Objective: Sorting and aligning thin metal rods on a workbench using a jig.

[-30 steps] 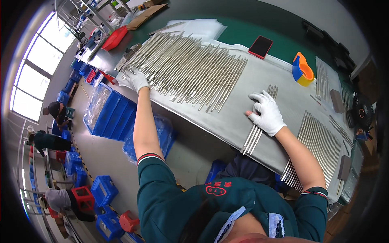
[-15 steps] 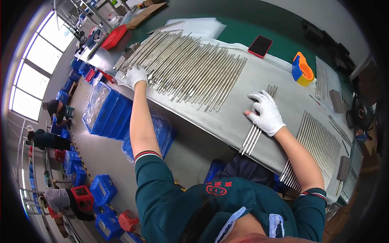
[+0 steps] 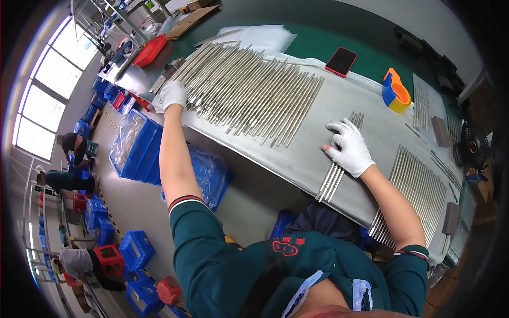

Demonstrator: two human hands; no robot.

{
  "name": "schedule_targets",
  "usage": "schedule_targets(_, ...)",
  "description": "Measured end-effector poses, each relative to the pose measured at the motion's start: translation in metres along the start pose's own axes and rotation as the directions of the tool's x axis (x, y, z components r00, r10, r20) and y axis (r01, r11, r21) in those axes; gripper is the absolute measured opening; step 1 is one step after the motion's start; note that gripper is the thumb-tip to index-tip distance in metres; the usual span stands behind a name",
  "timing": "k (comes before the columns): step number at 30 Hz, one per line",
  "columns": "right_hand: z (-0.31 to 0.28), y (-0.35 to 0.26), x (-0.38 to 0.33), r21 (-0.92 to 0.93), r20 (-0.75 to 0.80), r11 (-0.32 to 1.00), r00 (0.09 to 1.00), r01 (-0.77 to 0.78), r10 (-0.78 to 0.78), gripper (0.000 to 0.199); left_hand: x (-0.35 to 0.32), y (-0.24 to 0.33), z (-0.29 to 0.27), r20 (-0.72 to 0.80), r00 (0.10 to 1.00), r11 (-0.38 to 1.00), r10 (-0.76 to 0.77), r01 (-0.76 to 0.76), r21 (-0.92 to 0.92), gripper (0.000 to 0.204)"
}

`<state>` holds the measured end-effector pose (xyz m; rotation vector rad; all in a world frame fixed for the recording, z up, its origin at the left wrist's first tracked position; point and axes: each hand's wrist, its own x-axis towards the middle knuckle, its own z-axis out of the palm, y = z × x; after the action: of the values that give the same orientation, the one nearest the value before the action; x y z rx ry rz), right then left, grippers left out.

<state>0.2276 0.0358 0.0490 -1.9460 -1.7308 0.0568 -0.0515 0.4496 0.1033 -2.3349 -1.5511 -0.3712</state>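
My left hand (image 3: 173,96), in a white glove, is at the left end of a wide row of slim silvery metal rods (image 3: 249,90). Its fingers are too indistinct to tell whether they hold a rod. Over a small group of similar rods (image 3: 331,183) rests my right hand (image 3: 350,149), also gloved, with the thumb tip bare. Its thumb and fingers are spread apart, and the rods' ends stick out above and below the palm. Farther right, another neat row of rods (image 3: 411,193) lies side by side on the metal-topped table (image 3: 281,159).
A red-edged phone (image 3: 341,61) and a blue-and-orange tape dispenser (image 3: 396,93) lie beyond the rods. Grey blocks (image 3: 450,218) and a black fan-like object (image 3: 471,148) sit at the right. Blue crates (image 3: 139,151) stand left of the table; people (image 3: 61,181) work farther left.
My left hand has shifted slightly left and toward the far side at the end of the rod row. My right hand stays over the small group of rods.
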Motion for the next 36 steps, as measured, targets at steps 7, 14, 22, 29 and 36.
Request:
schedule_targets(7, -0.003, -0.001, 0.0, 0.003, -0.009, 1.0, 1.0, -0.018, 0.018, 0.032, -0.097, 0.072, -0.044, -0.153, 0.988, 0.811, -0.035, -0.061, -0.581, 0.033)
schedule_targets(14, -0.003, -0.003, -0.002, -0.055, -0.11, 0.998, 0.993, 0.041, -0.047, 0.048, -0.252, 0.164, -0.065, -0.199, 0.927, 0.737, 0.318, -0.374, -0.563, 0.017)
schedule_targets(22, 0.001, 0.001, 0.001, 0.035, -0.037, 0.96, 0.96, 0.279, -0.278, 0.031, -0.306, 0.189, -0.081, 0.036, 0.778, 0.648, 0.628, -0.496, -0.578, 0.043)
schedule_targets(29, -0.005, -0.001, -0.001, 0.124, 0.052, 0.98, 0.985, 0.155, -0.162, 0.026, -0.312, 0.191, -0.078, 0.012, 0.756, 0.529, 0.654, -0.446, -0.722, 0.048)
schedule_targets(36, -0.003, -0.001, -0.001, 0.145, 0.053, 0.978, 0.986, 0.147, -0.156, 0.029, -0.321, 0.196, -0.077, -0.046, 0.724, 0.442, 0.688, -0.469, -0.764, 0.05)
